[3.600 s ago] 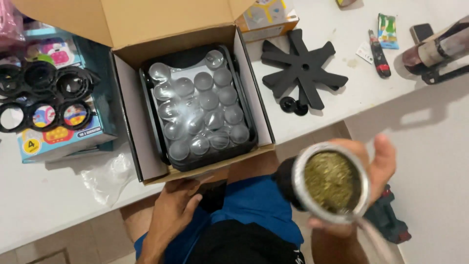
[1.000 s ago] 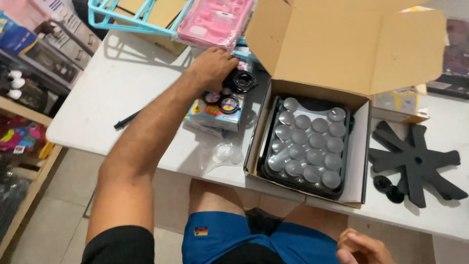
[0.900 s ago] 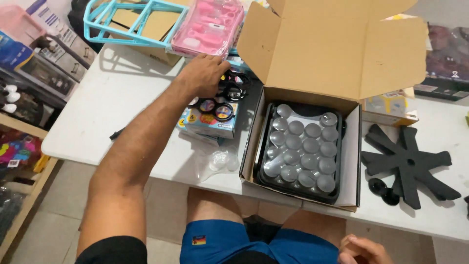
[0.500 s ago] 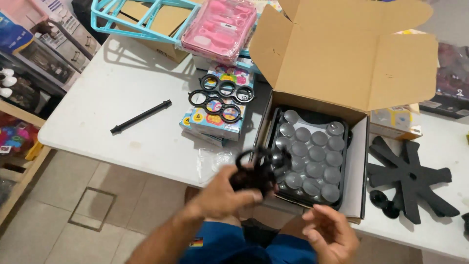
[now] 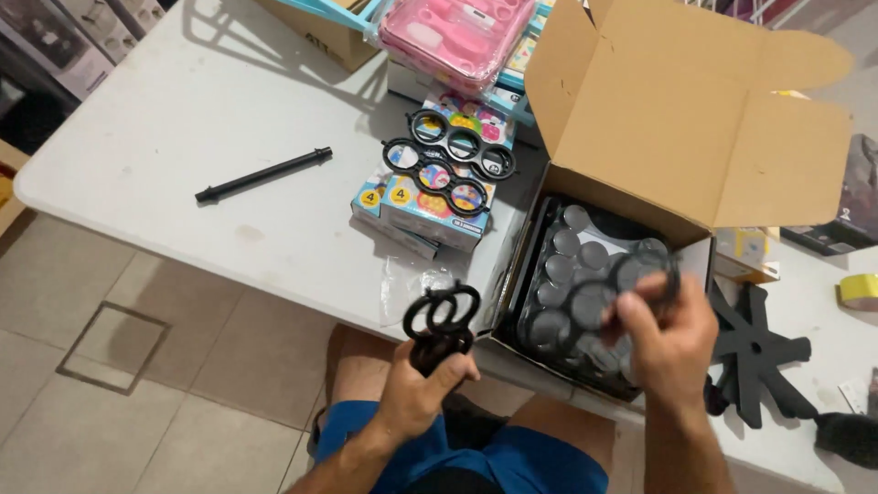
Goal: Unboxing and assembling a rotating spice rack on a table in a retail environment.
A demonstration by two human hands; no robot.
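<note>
Far left on the white table (image 5: 183, 119): a slim black rod (image 5: 263, 175), lying at a slant, alone and well apart from everything else.

Centre: small colourful cardboard boxes (image 5: 430, 201) stacked flat, with two black plastic three-ring frames (image 5: 448, 165) resting across their tops. A scrap of clear plastic wrap (image 5: 407, 284) lies at the table edge just below the boxes.

Below the table edge, over the lap: left hand (image 5: 422, 395) closed around the lower part of a stack of black ring frames (image 5: 442, 316), rings pointing up. Blue shorts (image 5: 512, 462) beneath.

Right of centre: open brown cardboard box (image 5: 677, 110), flaps up, holding a black tray of clear domed cups (image 5: 572, 274). Right hand (image 5: 672, 343) is in front of the box, fingers pinched on another black ring frame (image 5: 631, 284), blurred, seen against the tray. The two hands are apart, each gripping its own piece.

Right: flat black star-shaped part (image 5: 754, 352) on the table beside the box. Far right edge: a roll of yellow tape (image 5: 858, 291).

Top: a pink plastic case (image 5: 453, 32) on stacked boxes.
</note>
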